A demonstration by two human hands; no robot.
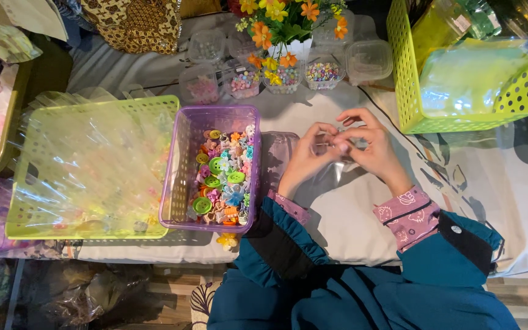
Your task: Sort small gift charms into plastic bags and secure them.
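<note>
Fingertips of left hand (310,156) and right hand (371,146) pinch together on a small clear bag (331,146). Purple basket (181,177) left of the grip remains well stocked with buttons (224,177); packing appears early.

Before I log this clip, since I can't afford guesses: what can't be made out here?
- Head view: what the left hand and right hand pinch between them; the fingertips cover it.
- Contents of the big green basket: glare on clear plastic blurs them.
- Upper green basket: cut off by the top edge.
- Beads in the small clear tubs: too small.
</note>
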